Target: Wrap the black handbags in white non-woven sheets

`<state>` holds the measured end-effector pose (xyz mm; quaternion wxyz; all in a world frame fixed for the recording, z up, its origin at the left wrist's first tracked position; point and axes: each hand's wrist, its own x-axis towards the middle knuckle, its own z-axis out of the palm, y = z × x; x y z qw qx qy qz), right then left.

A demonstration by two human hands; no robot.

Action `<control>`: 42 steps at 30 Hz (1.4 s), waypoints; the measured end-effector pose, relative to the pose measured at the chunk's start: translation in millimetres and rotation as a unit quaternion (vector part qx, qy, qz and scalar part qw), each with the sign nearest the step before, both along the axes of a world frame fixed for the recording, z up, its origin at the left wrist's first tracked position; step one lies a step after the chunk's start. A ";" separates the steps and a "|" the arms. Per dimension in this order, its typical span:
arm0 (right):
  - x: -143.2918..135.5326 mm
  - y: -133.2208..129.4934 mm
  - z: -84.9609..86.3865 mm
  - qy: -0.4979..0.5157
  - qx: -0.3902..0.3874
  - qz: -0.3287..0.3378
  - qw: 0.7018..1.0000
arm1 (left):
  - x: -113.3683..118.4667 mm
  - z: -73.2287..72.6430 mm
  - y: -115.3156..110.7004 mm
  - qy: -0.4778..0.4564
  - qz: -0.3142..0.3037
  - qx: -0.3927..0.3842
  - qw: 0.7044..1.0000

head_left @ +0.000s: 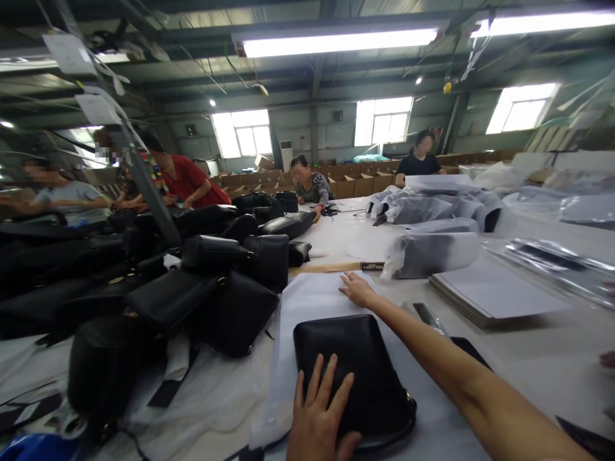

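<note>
The left grip (317,410) rests spread on the black bag (358,349), the right grip (358,291) seems to smooth the white sheet (307,298) with spread fingers, and the next move calls for light pressure.

Glaring ceiling tubes (340,43) and bright windows (241,133); dim roof, stretched, blurry edges.

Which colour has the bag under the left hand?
Black, seen best in the head view.
</note>
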<state>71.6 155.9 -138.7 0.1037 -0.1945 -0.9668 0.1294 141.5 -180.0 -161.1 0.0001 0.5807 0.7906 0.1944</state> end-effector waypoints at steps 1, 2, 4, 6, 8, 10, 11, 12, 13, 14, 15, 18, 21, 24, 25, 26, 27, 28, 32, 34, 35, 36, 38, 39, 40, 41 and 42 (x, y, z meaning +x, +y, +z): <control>-4.8 3.6 -6.0 -0.009 0.006 -0.008 1.000 | -1.6 -6.4 0.7 0.026 -0.001 0.016 1.000; -8.5 6.8 -11.0 -0.014 0.013 -0.013 1.000 | -2.5 -12.6 1.6 0.057 0.006 0.036 0.998; -12.9 11.3 -17.7 -0.015 0.029 -0.015 0.999 | -2.1 -23.0 4.1 0.119 0.035 0.079 0.989; -14.8 13.6 -20.3 -0.001 0.045 -0.007 0.999 | -0.3 -29.3 6.9 0.164 0.060 0.116 0.978; -15.2 14.2 -19.4 0.022 0.060 -0.001 0.998 | 1.4 -31.8 9.2 0.188 0.067 0.140 0.970; -14.8 13.5 -16.0 0.052 0.070 -0.004 0.996 | 2.0 -32.0 10.5 0.193 0.071 0.149 0.967; -14.3 12.8 -13.4 0.070 0.074 -0.007 0.995 | 2.0 -31.7 10.8 0.190 0.071 0.148 0.968; -13.4 11.8 -10.3 0.089 0.078 -0.011 0.993 | 1.7 -31.2 10.7 0.184 0.070 0.143 0.970; -11.9 10.5 -6.5 0.110 0.082 -0.015 0.991 | 1.4 -30.3 10.3 0.176 0.068 0.136 0.973; -9.7 8.8 -2.2 0.130 0.086 -0.017 0.988 | 0.9 -29.0 9.6 0.166 0.067 0.127 0.976; -6.7 6.6 2.7 0.150 0.091 -0.018 0.984 | 0.3 -26.8 8.4 0.155 0.064 0.117 0.979; 8.9 -3.5 20.1 0.206 0.110 -0.007 0.972 | -2.2 -12.0 2.7 0.100 0.026 0.080 0.991; 34.6 -18.7 39.6 0.254 0.131 0.023 0.958 | -7.7 17.6 -3.5 0.024 -0.006 0.037 0.999; 68.0 -38.5 57.8 0.319 0.181 0.083 0.927 | -20.5 56.8 -2.7 -0.012 0.043 0.056 0.997; 80.1 -45.8 63.1 0.336 0.202 0.104 0.914 | -26.8 70.5 0.0 0.002 0.069 0.083 0.994; 92.3 -53.3 67.7 0.347 0.222 0.123 0.903 | -33.8 83.9 4.0 0.033 0.095 0.115 0.988; 104.4 -60.8 71.4 0.351 0.238 0.139 0.895 | -41.2 96.9 9.0 0.079 0.113 0.142 0.980; 116.3 -68.0 74.3 0.352 0.252 0.152 0.888 | -48.6 109.2 14.6 0.131 0.126 0.160 0.970; 157.7 -90.8 76.3 0.341 0.288 0.204 0.871 | -72.1 145.7 36.4 0.263 0.112 0.151 0.946; 174.3 -97.4 73.5 0.328 0.292 0.223 0.870 | -77.2 153.1 41.5 0.281 0.080 0.129 0.948; 181.5 -99.7 72.0 0.322 0.292 0.229 0.871 | -77.6 153.7 41.8 0.282 0.058 0.115 0.951; 187.9 -101.5 70.9 0.318 0.290 0.231 0.873 | -76.5 152.2 40.4 0.278 0.032 0.100 0.955; 198.2 -104.7 70.5 0.312 0.285 0.224 0.878 | -70.0 143.8 33.8 0.258 -0.014 0.078 0.963; 201.8 -106.3 71.2 0.305 0.282 0.217 0.883 | -64.9 137.2 29.3 0.247 -0.029 0.071 0.966; 204.2 -108.1 72.4 0.294 0.279 0.210 0.890 | -58.9 129.4 24.4 0.237 -0.037 0.068 0.968; 205.4 -110.0 73.7 0.276 0.277 0.208 0.897 | -52.2 120.8 19.6 0.231 -0.039 0.068 0.970; 205.4 -111.7 74.6 0.254 0.274 0.212 0.903 | -45.5 111.6 15.2 0.227 -0.038 0.068 0.971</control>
